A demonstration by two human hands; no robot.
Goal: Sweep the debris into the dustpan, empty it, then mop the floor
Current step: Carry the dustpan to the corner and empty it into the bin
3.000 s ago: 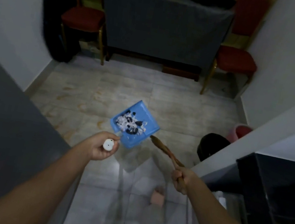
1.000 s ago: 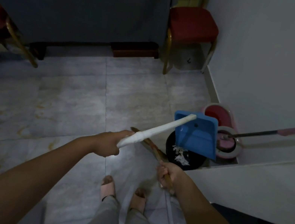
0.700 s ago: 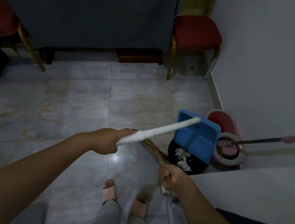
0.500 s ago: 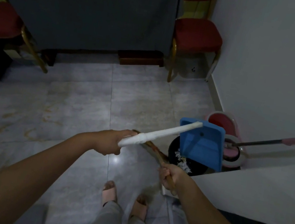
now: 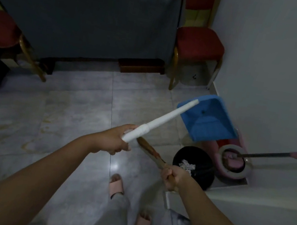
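My left hand (image 5: pixel 116 142) grips the white handle (image 5: pixel 164 119) of the blue dustpan (image 5: pixel 209 121), which hangs in the air above and behind the black bin (image 5: pixel 193 167), its pan looking bare. White paper debris (image 5: pixel 187 165) lies inside the bin. My right hand (image 5: pixel 171 178) is closed around a brown broom handle (image 5: pixel 150 150) that runs up-left under the dustpan handle. The mop head sits in the pink spin bucket (image 5: pixel 233 165), its metal pole (image 5: pixel 275 155) leaning right.
A grey-draped table (image 5: pixel 82 11) stands at the back with red chairs (image 5: pixel 198 43) on both sides. A white wall (image 5: pixel 271 64) and a white ledge (image 5: pixel 265 212) close off the right. My feet in pink slippers (image 5: pixel 115 186) stand on the stained tile floor (image 5: pixel 63 117).
The loaded dustpan went from mid-floor to over the black bin and was tipped; debris dropped into the bin. In the last half second the dustpan lifted up and away from the bin.
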